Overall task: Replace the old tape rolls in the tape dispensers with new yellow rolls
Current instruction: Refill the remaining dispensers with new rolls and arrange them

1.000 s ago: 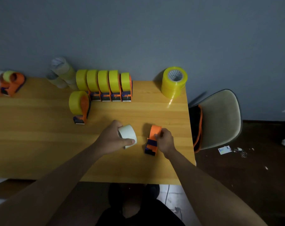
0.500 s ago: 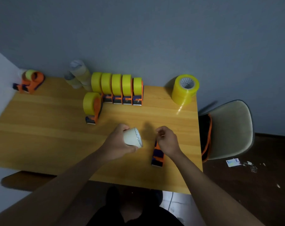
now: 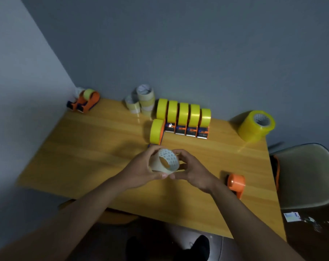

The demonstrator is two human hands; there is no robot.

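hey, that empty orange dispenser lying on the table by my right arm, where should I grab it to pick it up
Judging by its pose, take the empty orange dispenser by its round hub, coming from above with your right hand. The hub faces up, nothing lies against it, and the narrow end toward the table edge is partly hidden by your forearm. Both hands now hold the old tape core.
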